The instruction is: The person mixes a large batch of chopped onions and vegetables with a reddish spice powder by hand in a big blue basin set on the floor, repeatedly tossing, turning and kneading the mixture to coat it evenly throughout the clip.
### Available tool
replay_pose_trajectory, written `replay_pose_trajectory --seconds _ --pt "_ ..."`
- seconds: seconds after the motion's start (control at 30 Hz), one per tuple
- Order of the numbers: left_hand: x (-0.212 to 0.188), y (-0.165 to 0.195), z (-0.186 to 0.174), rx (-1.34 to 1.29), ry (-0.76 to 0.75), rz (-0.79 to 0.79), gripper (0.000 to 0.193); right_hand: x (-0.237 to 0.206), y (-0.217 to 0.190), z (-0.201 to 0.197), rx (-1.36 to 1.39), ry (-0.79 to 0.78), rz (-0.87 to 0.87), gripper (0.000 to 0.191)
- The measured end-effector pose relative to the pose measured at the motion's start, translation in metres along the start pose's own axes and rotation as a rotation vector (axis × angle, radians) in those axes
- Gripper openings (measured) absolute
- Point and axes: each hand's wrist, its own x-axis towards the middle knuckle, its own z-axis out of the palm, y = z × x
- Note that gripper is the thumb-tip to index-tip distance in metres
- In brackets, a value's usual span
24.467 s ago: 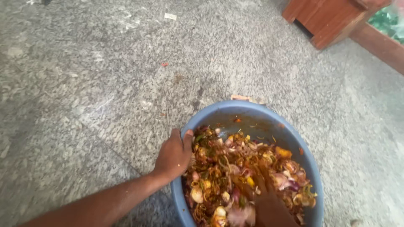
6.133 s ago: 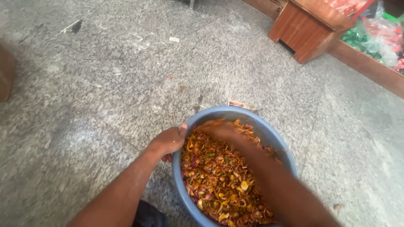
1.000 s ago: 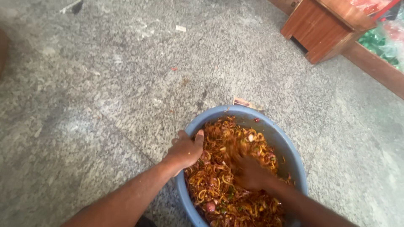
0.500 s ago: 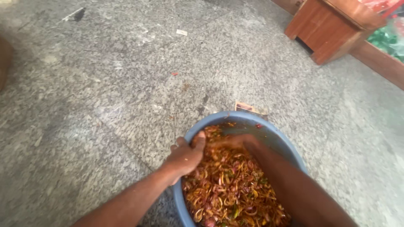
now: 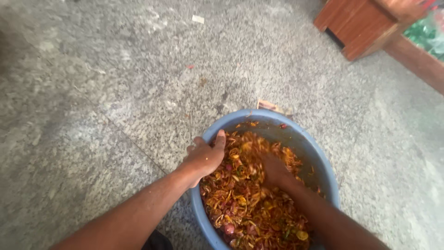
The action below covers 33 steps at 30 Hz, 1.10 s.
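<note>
A round blue plastic basin (image 5: 311,144) sits on a grey speckled stone floor, filled with an orange-red mix of sliced onion rings and chopped vegetables (image 5: 245,203). My left hand (image 5: 203,157) grips the basin's left rim, thumb inside and fingers outside. My right hand (image 5: 275,170) is pushed down into the mix near the middle, its fingers partly buried and blurred, so its grip cannot be made out.
A brown wooden stand (image 5: 358,23) stands at the upper right, with a wooden edge and green packets (image 5: 423,34) beside it. A small piece of brown paper (image 5: 268,105) lies just behind the basin. A white scrap (image 5: 198,19) lies far up on the floor.
My right hand has moved from the basin's far rim back into the middle of the mix. My left hand has stayed on the left rim.
</note>
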Motion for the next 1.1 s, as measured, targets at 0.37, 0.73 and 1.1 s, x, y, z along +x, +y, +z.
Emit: replay_pose_trajectory --seconds 0.37,0.73,1.1 --pt "0.023 -0.009 0.001 -0.014 -0.038 0.102 0.092 -0.07 0.055 -0.033 0.004 0.611 -0.105 0.034" --pt "0.019 0.002 -0.026 -0.011 -0.147 0.091 0.1 -0.042 0.018 -0.087 0.334 -0.307 0.347 0.09" --pt "-0.004 0.011 -0.048 -0.049 -0.276 0.001 0.092 -0.056 -0.16 -0.014 0.415 0.074 0.137 0.04"
